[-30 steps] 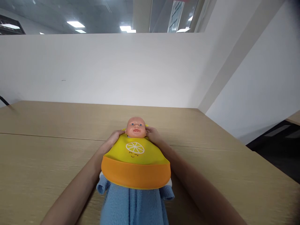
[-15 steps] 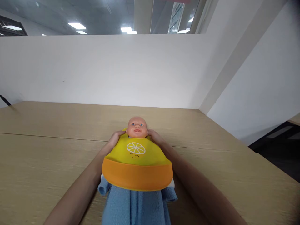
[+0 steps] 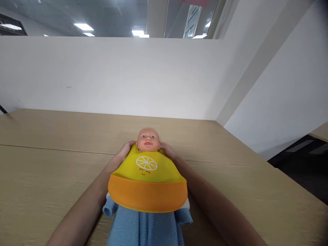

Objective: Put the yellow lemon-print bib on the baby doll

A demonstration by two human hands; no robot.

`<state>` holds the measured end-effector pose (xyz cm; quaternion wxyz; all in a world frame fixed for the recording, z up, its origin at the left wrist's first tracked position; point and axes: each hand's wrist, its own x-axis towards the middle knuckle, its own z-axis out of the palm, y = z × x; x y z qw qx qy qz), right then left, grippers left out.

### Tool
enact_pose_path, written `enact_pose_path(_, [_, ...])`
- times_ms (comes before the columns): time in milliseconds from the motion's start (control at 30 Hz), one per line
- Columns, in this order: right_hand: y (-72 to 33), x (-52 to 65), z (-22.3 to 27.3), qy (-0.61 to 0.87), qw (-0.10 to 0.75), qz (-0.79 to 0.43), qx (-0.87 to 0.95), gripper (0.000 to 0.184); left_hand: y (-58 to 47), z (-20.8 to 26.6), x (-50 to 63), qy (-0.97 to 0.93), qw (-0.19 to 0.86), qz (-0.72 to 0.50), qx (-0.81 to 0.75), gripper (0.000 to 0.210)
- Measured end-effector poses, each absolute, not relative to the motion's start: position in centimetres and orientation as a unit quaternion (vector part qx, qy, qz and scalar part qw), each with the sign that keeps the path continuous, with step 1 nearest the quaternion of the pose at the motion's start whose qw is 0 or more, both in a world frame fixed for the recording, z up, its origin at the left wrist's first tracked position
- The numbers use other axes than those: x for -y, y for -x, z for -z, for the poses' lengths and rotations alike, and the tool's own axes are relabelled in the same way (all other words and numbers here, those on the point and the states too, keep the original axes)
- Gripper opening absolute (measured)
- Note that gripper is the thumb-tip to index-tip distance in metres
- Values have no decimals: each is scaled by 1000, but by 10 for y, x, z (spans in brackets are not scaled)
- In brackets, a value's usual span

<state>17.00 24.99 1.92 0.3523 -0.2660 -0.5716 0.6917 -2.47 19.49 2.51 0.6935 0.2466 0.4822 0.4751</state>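
A baby doll (image 3: pixel 148 136) in a fleecy blue outfit (image 3: pixel 146 227) faces me, its head toward the far side of the table. Over its chest lies a bib (image 3: pixel 143 174), yellow with a white citrus slice and a small smiling face, with an orange catch pocket (image 3: pixel 148 194) along the bottom. My left hand (image 3: pixel 126 149) is closed at the bib's neck edge, left of the doll's head. On the other side, my right hand (image 3: pixel 167 151) is closed at the bib's neck strap. The fingertips of both hands are hidden behind the doll's neck.
The doll is above a wood-grain table (image 3: pixel 51 177) with a seam running across it. A white wall (image 3: pixel 115 75) rises behind, with glass above it. To the right are another white wall (image 3: pixel 282 95) and a dark object (image 3: pixel 302 164) past the table edge.
The doll and bib have shifted slightly left in view, and the bib sits a touch lower. Both hands stay at the doll's neck.
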Motion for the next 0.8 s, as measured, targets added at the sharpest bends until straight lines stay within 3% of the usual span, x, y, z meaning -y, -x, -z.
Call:
enact_pose_path(267, [-171, -252, -19, 282, 323, -713, 554, 39, 28, -15, -197, -245, 646, -551, -468, 22])
enact_pose_path(500, [-173, -255, -13, 286, 320, -706, 563, 36, 34, -13, -194, -315, 409, -641, -568, 16])
enact_pose_path(800, [-174, -250, -15, 272, 320, -703, 574, 35, 38, -15, -191, -344, 404, -637, -559, 20])
